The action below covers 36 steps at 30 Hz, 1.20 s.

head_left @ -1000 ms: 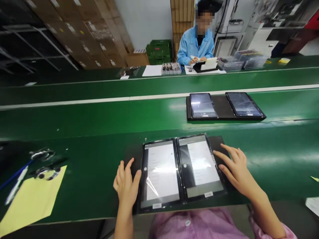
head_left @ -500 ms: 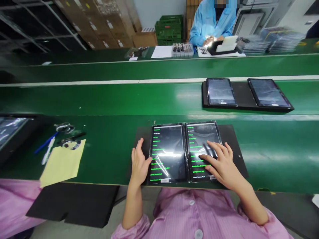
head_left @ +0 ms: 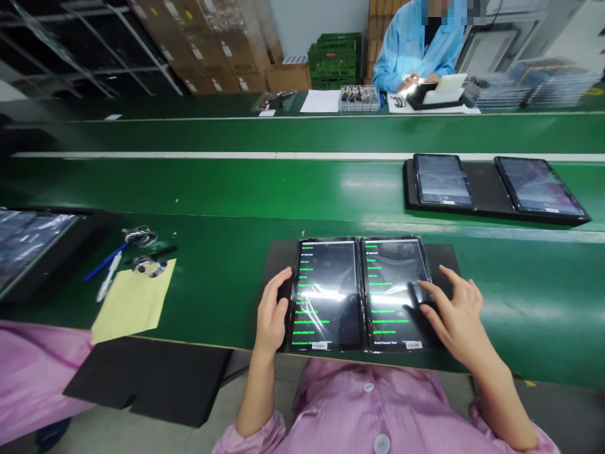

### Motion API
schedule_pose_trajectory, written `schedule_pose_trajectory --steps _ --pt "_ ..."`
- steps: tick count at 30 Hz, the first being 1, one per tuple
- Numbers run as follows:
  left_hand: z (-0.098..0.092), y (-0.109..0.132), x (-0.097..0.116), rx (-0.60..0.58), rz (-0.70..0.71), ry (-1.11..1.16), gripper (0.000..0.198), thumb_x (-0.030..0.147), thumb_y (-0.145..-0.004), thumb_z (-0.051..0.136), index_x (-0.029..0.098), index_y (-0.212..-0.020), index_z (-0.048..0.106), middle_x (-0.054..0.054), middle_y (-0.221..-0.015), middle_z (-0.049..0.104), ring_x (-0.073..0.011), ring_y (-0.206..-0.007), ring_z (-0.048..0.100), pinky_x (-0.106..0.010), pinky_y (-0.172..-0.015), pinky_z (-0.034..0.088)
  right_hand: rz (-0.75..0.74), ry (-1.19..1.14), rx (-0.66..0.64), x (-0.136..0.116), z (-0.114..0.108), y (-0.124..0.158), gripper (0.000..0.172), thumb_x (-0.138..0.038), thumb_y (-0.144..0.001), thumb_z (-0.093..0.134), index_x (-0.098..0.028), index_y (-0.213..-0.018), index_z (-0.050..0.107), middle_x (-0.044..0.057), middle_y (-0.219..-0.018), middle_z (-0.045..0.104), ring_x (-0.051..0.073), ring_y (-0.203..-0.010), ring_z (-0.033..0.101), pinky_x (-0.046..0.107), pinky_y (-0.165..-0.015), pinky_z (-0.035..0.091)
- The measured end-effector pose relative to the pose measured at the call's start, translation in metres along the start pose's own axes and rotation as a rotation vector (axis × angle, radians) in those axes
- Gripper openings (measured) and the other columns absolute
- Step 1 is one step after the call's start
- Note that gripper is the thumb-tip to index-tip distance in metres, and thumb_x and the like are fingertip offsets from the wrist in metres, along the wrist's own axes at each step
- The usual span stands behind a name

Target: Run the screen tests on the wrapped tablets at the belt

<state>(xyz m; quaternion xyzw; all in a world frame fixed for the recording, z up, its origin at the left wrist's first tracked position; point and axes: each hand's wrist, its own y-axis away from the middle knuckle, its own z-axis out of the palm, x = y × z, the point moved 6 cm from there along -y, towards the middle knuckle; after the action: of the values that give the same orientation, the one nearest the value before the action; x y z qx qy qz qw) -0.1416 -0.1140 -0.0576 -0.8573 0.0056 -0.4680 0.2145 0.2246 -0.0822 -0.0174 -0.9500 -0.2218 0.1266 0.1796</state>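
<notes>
Two tablets lie side by side on a black board (head_left: 447, 261) at the bench's front edge, their dark screens lit with lists of mostly green text. Beside the outer edge of the left tablet (head_left: 338, 302) is my left hand (head_left: 273, 312), fingers stretched and holding nothing. My right hand (head_left: 456, 315) is at the right edge of the right tablet (head_left: 390, 315), fingers apart, with the index finger and thumb over its border. Whether those fingertips touch the glass I cannot tell. Each tablet has a small white label near its bottom edge.
Two more tablets (head_left: 444, 180) rest on a black tray (head_left: 484, 189) farther back. To the left are yellow paper (head_left: 137, 302), pens (head_left: 108, 275) and another tablet (head_left: 33, 246). A person in blue (head_left: 418, 47) works across the bench, near a parts box (head_left: 359, 98).
My right hand has drawn off the right tablet's screen to its right edge. My left hand stays beside the left tablet, its fingers leaning more toward it. The view has shifted slightly.
</notes>
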Motion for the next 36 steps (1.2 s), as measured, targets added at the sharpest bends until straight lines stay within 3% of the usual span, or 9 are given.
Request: schedule_pose_trajectory --steps 7,12,19,26,29,34,36 --pt "0.002 0.005 0.023 -0.057 0.219 -0.163 0.037 0.034 -0.102 0.037 0.022 -0.12 0.067 -0.007 -0.116 0.072 -0.0237 -0.115 0.063 -0.04 -0.097 0.051 -0.124 0.01 -0.115 -0.033 0.014 -0.015 0.035 -0.04 -0.104 0.039 -0.029 -0.131 0.06 0.019 -0.149 0.032 0.037 -0.131 0.038 0.069 -0.105 0.032" --pt "0.006 0.005 0.029 -0.095 0.302 -0.225 0.037 0.031 -0.102 0.036 0.021 -0.122 0.065 -0.008 -0.115 0.073 -0.0241 -0.113 0.063 -0.042 -0.096 0.051 -0.126 0.009 -0.128 -0.036 0.011 -0.019 0.033 -0.04 -0.103 0.045 -0.029 -0.128 0.062 0.018 -0.151 0.029 0.038 -0.133 0.036 0.069 -0.106 0.03" --pt "0.003 0.008 0.032 -0.06 0.405 -0.233 0.041 0.036 -0.102 0.033 0.021 -0.119 0.068 -0.009 -0.11 0.073 -0.0248 -0.108 0.064 -0.041 -0.092 0.05 -0.126 0.05 -0.129 -0.04 0.02 -0.013 0.038 -0.042 -0.101 0.05 -0.03 -0.137 0.055 0.019 -0.153 0.029 0.04 -0.13 0.039 0.071 -0.105 0.028" --pt "0.005 0.002 0.031 -0.099 0.364 -0.232 0.046 0.042 -0.103 0.03 0.019 -0.122 0.066 -0.01 -0.114 0.073 -0.0258 -0.112 0.062 -0.041 -0.094 0.049 0.05 -0.054 0.088 0.003 -0.003 -0.005 0.07 -0.055 -0.103 0.034 -0.019 -0.158 0.011 0.025 -0.148 0.033 0.041 -0.135 0.034 0.071 -0.106 0.026" --pt "0.01 0.003 0.031 -0.141 0.347 -0.314 0.047 0.045 -0.102 0.031 0.021 -0.125 0.065 -0.009 -0.117 0.073 -0.0271 -0.116 0.06 -0.045 -0.101 0.044 0.078 -0.039 0.103 0.024 -0.007 0.002 0.075 -0.058 -0.101 0.036 -0.016 -0.157 0.008 0.026 -0.148 0.034 0.043 -0.133 0.036 0.072 -0.104 0.028" --pt "0.003 -0.008 0.039 -0.175 0.351 -0.471 0.047 0.053 -0.098 0.038 0.028 -0.13 0.061 -0.007 -0.122 0.072 -0.0328 -0.125 0.055 -0.061 -0.118 0.014 0.07 0.013 0.112 0.051 -0.02 0.01 0.079 -0.061 -0.101 0.032 -0.011 -0.157 0.009 0.029 -0.148 0.034 0.046 -0.136 0.034 0.07 -0.104 0.03" --pt "-0.002 -0.026 0.047 -0.181 0.368 -0.416 0.049 0.053 -0.098 0.035 0.028 -0.131 0.06 -0.007 -0.125 0.071 -0.0316 -0.125 0.056 -0.059 -0.117 0.02 0.067 0.029 0.111 0.063 -0.027 0.005 0.08 -0.063 -0.1 0.03 -0.01 -0.157 0.009 0.03 -0.149 0.034 0.046 -0.137 0.034 0.068 -0.106 0.03"
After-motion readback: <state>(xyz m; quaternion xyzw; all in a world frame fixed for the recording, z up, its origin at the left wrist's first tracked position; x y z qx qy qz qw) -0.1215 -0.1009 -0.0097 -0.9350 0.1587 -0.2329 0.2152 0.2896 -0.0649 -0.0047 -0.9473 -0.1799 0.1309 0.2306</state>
